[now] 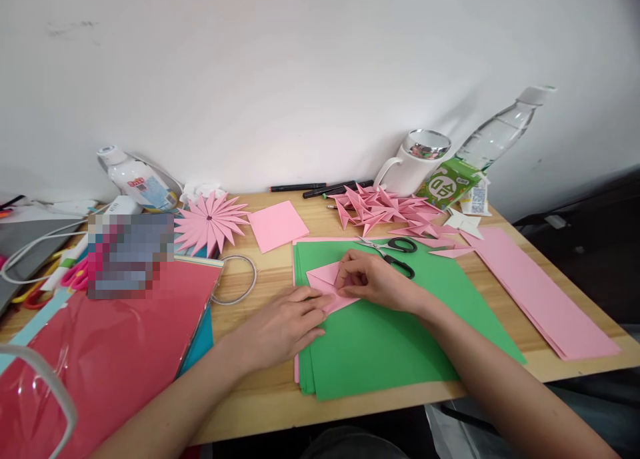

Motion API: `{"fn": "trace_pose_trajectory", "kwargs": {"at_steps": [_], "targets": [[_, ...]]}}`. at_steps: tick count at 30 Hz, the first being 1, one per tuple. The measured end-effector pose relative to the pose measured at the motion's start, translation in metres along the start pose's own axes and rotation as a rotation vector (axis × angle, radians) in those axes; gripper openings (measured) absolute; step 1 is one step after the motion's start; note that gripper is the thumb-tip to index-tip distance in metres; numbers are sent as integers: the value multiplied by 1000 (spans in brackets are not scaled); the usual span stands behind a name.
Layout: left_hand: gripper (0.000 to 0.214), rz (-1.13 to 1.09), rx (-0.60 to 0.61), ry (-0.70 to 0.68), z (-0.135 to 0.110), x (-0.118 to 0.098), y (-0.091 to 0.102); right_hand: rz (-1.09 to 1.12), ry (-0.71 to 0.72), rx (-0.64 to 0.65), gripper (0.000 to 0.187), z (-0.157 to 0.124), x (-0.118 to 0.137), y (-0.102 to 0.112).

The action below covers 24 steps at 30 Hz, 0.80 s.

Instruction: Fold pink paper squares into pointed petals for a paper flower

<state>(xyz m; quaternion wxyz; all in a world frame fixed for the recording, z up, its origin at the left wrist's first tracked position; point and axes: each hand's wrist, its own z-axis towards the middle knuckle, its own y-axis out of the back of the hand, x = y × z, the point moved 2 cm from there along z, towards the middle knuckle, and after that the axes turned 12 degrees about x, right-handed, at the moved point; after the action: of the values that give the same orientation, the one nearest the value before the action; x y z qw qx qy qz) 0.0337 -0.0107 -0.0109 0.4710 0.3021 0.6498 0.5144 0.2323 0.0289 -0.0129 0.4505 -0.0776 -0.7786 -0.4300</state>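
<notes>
A partly folded piece of pink paper lies on a stack of green sheets. My left hand rests flat on its lower left part, fingers stretched out. At the paper's right side, my right hand pinches the edge between thumb and fingers, hiding part of the folds. Just beyond that hand are black-handled scissors, lying on the green stack. A square of pink paper lies farther back, beside a pink folded paper star wheel.
Folded pink pieces are heaped near a white mug, a green box and a tilted bottle. Long pink strips lie right. Leftward are a tape roll, wrapped red paper and a white bottle.
</notes>
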Motion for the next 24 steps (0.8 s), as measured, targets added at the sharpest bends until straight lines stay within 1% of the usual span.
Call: {"fn": "trace_pose_trajectory", "kwargs": {"at_steps": [5, 9, 11, 13, 15, 16, 18, 22, 24], "targets": [[15, -10, -3, -5, 1, -1, 0, -25, -7, 3, 5, 0, 0, 0], [18, -113, 28, 1, -1, 1, 2, -38, -2, 2, 5, -1, 0, 0], [29, -224, 63, 50, -3, 2, 6, -37, -5, 8, 5, -1, 1, 0], [45, -359, 104, 151, -6, 3, 9, -35, -8, 14, 5, -1, 1, 0], [53, -462, 129, 217, -8, 5, 10, -34, -10, 16, 5, -1, 0, 0], [54, -491, 134, 229, -8, 6, 11, -35, -12, 15, 4, -1, 0, 0], [52, -488, 132, 203, -8, 7, 10, -40, -15, 13, 4, -1, 0, 0], [38, -326, 88, 20, -5, 8, 7, -65, -18, 10, 6, -1, 0, 0], [34, -248, 61, -39, -4, 8, 6, -75, -18, 11, 7, -1, 1, 1]]}}
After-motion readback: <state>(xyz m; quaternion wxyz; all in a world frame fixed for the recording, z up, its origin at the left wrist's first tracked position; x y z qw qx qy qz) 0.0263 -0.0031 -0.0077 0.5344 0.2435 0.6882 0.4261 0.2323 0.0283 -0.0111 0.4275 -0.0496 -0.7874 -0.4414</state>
